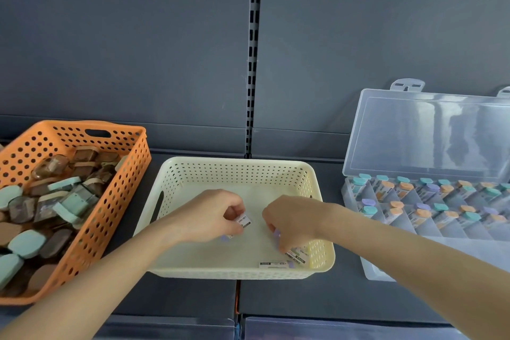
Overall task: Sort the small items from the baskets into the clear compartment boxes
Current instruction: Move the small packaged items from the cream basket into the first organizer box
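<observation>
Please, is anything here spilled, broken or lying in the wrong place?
Nothing stands out. The small white labelled packs lie inside the cream perforated basket, where the left hand grips one and the right hand reaches. The orange perforated basket and the clear plastic compartment box keep their items inside; none lies loose on the dark shelf.

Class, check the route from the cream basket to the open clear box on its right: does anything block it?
Nothing visible does. The clear box has its lid raised; only the right wall of the cream basket lies between.
</observation>
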Demonstrator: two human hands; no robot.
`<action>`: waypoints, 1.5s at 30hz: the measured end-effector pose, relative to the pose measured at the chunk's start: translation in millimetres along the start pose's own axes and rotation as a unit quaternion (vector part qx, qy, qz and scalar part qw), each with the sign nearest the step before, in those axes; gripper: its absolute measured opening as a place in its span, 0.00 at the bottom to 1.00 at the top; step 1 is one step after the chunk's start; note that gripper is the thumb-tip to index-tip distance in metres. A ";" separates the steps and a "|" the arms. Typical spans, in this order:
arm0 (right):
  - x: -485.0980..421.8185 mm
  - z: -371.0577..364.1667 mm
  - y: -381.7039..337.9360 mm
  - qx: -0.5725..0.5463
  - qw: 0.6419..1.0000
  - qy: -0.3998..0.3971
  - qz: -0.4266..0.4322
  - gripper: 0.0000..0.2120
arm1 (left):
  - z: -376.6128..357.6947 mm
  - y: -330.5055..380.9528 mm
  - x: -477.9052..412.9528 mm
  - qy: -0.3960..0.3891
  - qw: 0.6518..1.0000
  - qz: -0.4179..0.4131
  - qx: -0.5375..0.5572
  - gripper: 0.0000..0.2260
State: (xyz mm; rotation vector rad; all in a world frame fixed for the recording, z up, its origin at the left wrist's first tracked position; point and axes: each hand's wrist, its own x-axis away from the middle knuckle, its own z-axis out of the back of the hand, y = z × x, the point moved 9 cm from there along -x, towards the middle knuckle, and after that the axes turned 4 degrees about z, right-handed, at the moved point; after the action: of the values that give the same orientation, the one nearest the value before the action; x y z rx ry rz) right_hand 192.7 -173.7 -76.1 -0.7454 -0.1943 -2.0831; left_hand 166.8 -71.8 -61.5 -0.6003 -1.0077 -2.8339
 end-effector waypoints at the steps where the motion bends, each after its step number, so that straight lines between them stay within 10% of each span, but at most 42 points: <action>1: -0.6 0.2 0.5 0.002 1.000 0.007 -0.005 0.08 | 0.1 0.3 0.0 -0.002 1.000 -0.001 0.006 0.05; 26: 20.4 64.4 33.6 -0.164 0.956 0.243 0.001 0.04 | -85.5 62.0 -11.1 -0.327 0.919 -0.160 -0.150 0.21; 45: 37.6 60.6 48.2 -0.262 0.918 0.297 -0.009 0.12 | -45.3 48.2 -4.1 -0.150 0.977 -0.108 -0.107 0.14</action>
State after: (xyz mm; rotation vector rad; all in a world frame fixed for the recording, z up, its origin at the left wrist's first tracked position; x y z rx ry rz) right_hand 241.3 -204.4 -12.0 -0.3696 0.7205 -2.2982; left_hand 164.8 -137.9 -66.7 -1.0257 -0.8565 -3.1361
